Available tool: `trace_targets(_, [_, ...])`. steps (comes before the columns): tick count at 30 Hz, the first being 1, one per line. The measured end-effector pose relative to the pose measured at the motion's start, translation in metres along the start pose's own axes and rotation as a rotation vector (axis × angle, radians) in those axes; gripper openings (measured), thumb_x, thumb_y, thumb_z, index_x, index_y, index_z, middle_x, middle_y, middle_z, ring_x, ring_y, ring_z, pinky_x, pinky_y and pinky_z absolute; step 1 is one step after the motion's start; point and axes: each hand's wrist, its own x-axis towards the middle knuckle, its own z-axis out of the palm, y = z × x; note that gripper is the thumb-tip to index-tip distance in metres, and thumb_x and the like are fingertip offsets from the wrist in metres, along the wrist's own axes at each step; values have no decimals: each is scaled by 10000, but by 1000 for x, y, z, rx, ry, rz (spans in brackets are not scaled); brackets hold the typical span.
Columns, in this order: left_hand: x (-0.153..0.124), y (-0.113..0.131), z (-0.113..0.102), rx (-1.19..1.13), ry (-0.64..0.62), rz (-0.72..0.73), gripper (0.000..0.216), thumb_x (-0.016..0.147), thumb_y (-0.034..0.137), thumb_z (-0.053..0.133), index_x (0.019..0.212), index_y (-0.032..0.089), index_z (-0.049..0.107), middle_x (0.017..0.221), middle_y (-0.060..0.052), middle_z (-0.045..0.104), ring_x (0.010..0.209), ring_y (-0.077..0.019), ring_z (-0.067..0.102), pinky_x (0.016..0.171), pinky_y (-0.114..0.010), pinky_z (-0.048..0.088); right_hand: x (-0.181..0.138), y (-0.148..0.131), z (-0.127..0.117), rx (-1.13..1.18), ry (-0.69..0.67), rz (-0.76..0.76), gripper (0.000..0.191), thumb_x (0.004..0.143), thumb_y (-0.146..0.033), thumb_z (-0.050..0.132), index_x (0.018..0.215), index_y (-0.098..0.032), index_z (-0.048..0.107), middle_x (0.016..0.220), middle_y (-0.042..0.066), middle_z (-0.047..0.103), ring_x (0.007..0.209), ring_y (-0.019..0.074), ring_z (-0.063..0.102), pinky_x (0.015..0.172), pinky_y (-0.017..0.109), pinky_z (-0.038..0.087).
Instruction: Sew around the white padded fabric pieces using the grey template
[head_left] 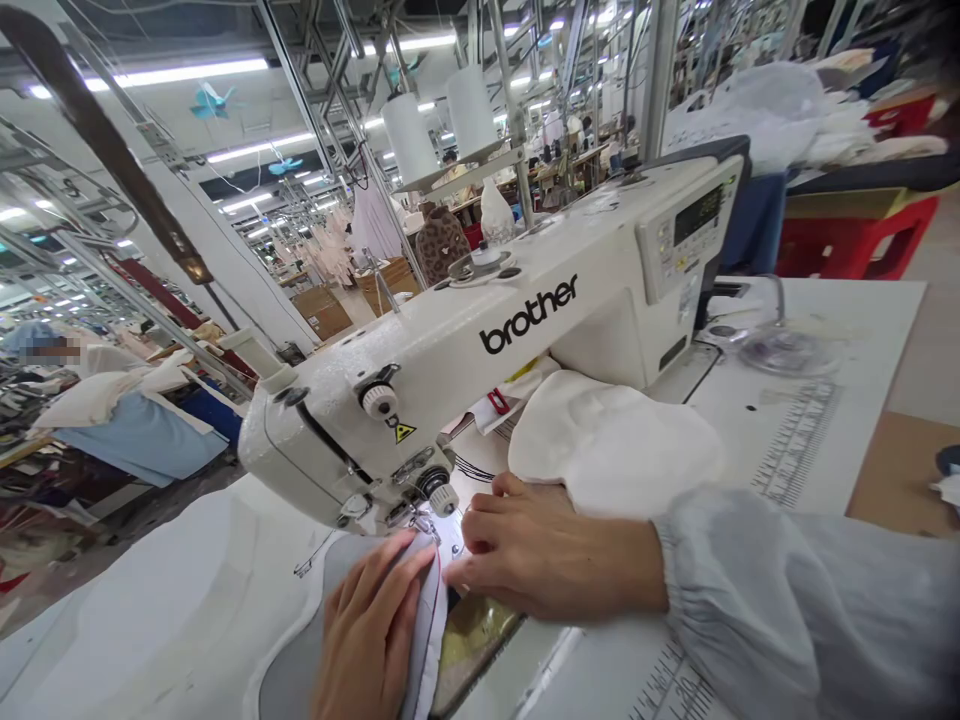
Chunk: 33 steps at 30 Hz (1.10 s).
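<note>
A white sewing machine (450, 350) marked "brother" crosses the view, its presser foot (427, 525) lit from above. Under the foot lies a grey fabric piece (292, 660) with a white edge strip (429, 630) and a thin red line along it. My left hand (375, 625) rests on this fabric, fingers stretched toward the foot. Just right of the needle, my right hand (536, 555) has curled fingers, with the thumb side at the fabric edge. Whatever its fingertips pinch is hidden. Behind it, a padded white fabric piece (607, 440) lies under the machine arm.
Printed rulers (799, 440) mark the white table (870, 330). A clear round dish (787, 345) stands at the right. White thread cones (411, 140) hang above. A red stool (855, 240) and bagged fabric (757, 110) stand behind. A person (49, 350) sits far left.
</note>
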Motion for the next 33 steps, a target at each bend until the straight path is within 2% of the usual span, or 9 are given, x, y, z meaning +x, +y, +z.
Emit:
trace_targets(2, [1, -1, 1, -3, 26, 16, 301, 946, 225, 449, 1172, 324, 621, 1207, 18, 711, 1054, -160, 695, 785, -287, 584, 0, 1, 2, -10, 7, -21, 134, 1006, -230, 514, 1029, -222, 646, 920, 10, 626, 849, 162, 514, 782, 341, 291])
trace_targets(6, [-2, -5, 2, 32, -29, 28, 322, 945, 239, 466, 1221, 335, 600, 1260, 19, 684, 1099, -157, 677, 816, -286, 589, -1, 2, 4, -18, 15, -57, 133, 979, -217, 556, 1082, -230, 640, 950, 5, 624, 873, 165, 514, 799, 340, 304])
trace_targets(13, [0, -2, 3, 37, -12, 2, 311, 951, 239, 428, 1161, 305, 649, 1233, -11, 698, 1079, -178, 689, 806, -316, 606, 1, -2, 0, 2, -2, 23, 113, 950, -196, 556, 861, -185, 625, 872, 0, 619, 839, 157, 517, 778, 337, 307])
trace_targets(21, [-10, -10, 7, 56, -101, 13, 352, 955, 236, 448, 1263, 334, 588, 1331, 6, 640, 1167, -163, 641, 873, -311, 586, 1, -2, 0, -27, -26, -7, 113, 992, -194, 523, 952, -193, 629, 913, 11, 625, 849, 163, 509, 784, 334, 315])
trace_targets(29, [-14, -3, 13, 91, -103, -62, 376, 955, 232, 445, 1295, 343, 559, 1368, 2, 617, 1189, -190, 631, 876, -366, 588, 1, -1, 2, -61, -29, 7, 131, 998, -193, 497, 953, -197, 620, 892, 10, 595, 853, 173, 498, 759, 348, 309])
trace_targets(33, [-20, -4, 16, 99, -102, -91, 375, 959, 254, 435, 1301, 349, 557, 1370, -9, 617, 1182, -214, 637, 829, -384, 600, 0, 0, 3, -56, -19, 15, 103, 970, -176, 529, 931, -194, 622, 883, 6, 591, 836, 169, 493, 755, 349, 302])
